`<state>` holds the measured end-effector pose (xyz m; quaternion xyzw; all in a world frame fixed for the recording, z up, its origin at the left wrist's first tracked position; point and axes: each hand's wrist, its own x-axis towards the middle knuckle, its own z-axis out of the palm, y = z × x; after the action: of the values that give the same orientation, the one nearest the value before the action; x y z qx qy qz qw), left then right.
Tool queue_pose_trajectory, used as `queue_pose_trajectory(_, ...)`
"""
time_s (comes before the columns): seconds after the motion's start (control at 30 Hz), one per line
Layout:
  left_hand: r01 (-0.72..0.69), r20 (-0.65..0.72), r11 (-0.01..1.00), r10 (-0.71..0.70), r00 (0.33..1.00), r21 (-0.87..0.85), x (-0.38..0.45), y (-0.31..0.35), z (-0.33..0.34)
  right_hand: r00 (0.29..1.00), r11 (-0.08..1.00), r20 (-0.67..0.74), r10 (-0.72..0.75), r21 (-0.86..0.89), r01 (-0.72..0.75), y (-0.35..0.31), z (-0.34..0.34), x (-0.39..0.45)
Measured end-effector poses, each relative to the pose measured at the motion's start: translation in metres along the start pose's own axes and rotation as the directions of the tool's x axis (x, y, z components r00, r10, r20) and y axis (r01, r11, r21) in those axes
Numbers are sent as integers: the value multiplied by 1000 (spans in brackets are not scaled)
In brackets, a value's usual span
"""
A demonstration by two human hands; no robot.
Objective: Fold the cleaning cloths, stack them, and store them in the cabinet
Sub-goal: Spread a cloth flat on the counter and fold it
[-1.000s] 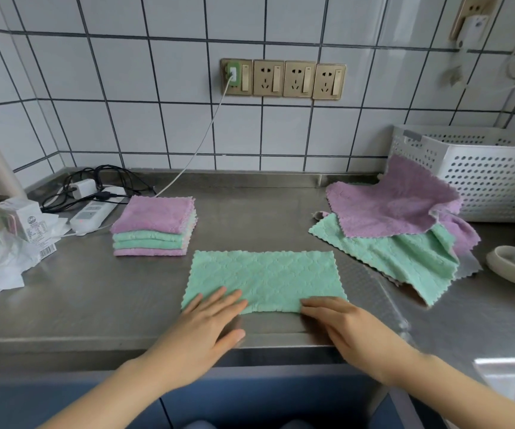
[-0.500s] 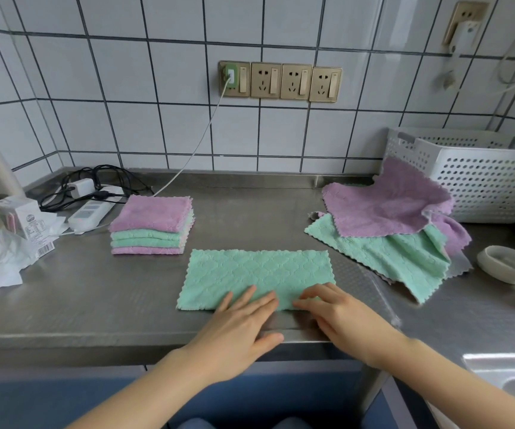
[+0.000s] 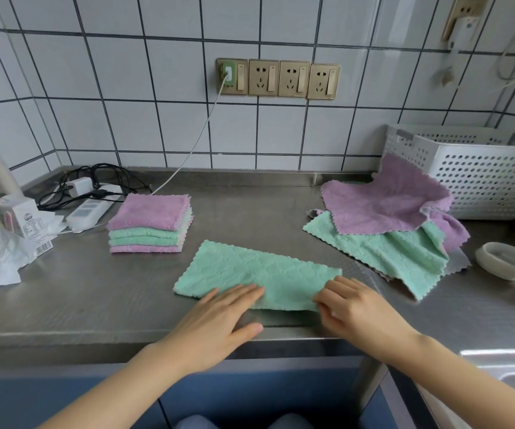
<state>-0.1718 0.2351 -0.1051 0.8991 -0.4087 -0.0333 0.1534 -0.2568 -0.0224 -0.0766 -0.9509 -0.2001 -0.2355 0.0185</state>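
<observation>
- Green cloth, folded once into a long strip, lies flat on the steel counter near its front edge, directly ahead of me.
- My left hand rests palm down on the strip's near edge, left of centre; the fingers are straight and close together, the thumb out to the side on bare steel.
- My right hand is at the strip's near right corner; the fingers are curled and pinch the cloth edge there.
- Folded stack sits behind and to the left of the strip, well apart from it: purple on top, two green layers under it, purple at the bottom.
- Unfolded pile lies to the right rear: a purple cloth over a green one, with one edge up against the white perforated basket.
- Left rear corner holds a power strip with tangled cables, a small carton and crumpled white paper.
- Four wall sockets are on the tiled wall; a white cable runs from the leftmost one down towards the counter.
- A white ring-shaped object lies on the counter at the far right.
</observation>
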Motion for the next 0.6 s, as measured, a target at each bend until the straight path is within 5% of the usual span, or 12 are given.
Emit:
queue_pose_trajectory(0.27, -93, -124, 975, 69, 990, -202, 10, 32, 0, 986, 903, -23, -163, 398, 158, -65, -13, 25)
queue_pose_trajectory(0.47, -68, -31, 799, 62, 998, -597, -11, 2, -13, 982, 857, 5, 189, 488, -167, -17, -6, 23)
queue_pose_trajectory(0.6, 21, 16, 804, -14, 1000, -594, -25, -17, -12, 962, 884, 225, 153, 404, -235, -4, 16, 15)
